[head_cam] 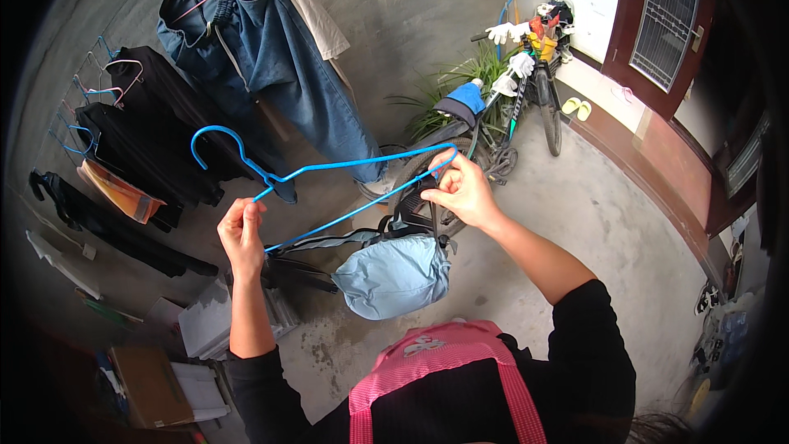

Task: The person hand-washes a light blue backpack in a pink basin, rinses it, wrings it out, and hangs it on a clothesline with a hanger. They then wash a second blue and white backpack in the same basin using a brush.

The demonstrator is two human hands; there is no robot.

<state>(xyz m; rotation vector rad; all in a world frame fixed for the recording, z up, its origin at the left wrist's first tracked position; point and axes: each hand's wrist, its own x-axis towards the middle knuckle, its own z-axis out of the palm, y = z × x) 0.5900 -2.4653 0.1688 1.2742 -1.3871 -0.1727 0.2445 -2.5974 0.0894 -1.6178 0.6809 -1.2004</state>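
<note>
A blue clothes hanger is held up across the view, its hook to the left. My left hand pinches the hanger near the neck, at its left part. My right hand grips the other end and also a dark strap. Below hangs a light blue fabric bag with dark straps; how its straps meet the hanger at the left is partly hidden by my left hand. Behind the hanger hang blue jeans with a drawstring waist.
Black garments hang on the left on wire hangers. Bicycles with white gloves stand by a plant at the wall. Cardboard boxes are at the lower left. Yellow slippers lie near the step at right.
</note>
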